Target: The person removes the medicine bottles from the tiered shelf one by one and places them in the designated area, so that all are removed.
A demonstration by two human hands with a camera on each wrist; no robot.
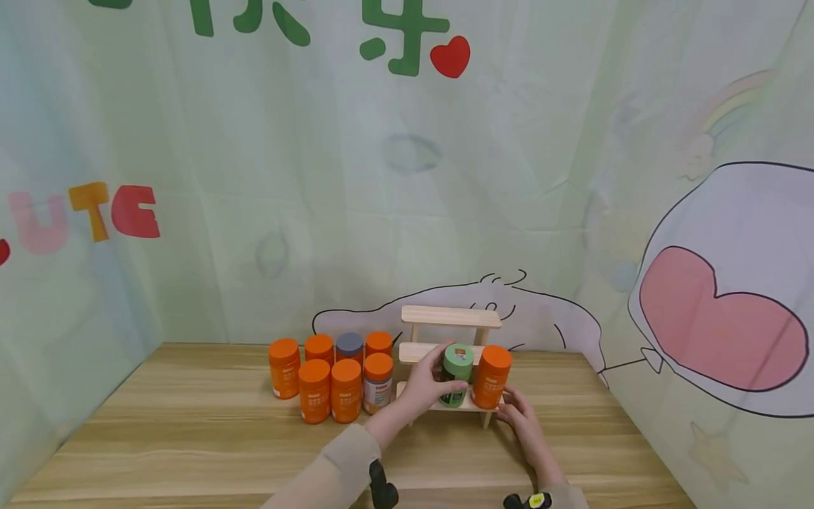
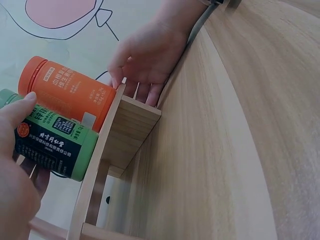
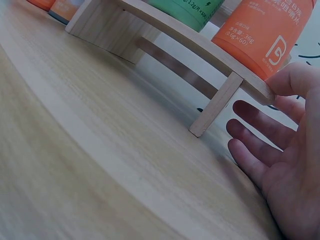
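My left hand [image 1: 425,385] grips a green supplement bottle [image 1: 456,375] between thumb and fingers. The bottle stands on the lowest step of a small wooden tiered rack [image 1: 450,315]. Beside it on the same step sits an orange bottle [image 1: 492,377]; in the left wrist view the green bottle [image 2: 57,137] overlaps this orange bottle [image 2: 70,90]. With thumb and forefinger, my right hand [image 1: 525,424] pinches the right end of the low step, its other fingers loosely bent below, as the right wrist view shows that hand [image 3: 287,145].
Left of the rack, several orange-lidded bottles [image 1: 314,391] stand grouped on the wood-grain table [image 1: 210,438]. Among them are a grey-blue-lidded bottle [image 1: 350,345] and a clear-bodied one [image 1: 378,385]. A printed curtain [image 1: 286,177] hangs behind and along the sides.
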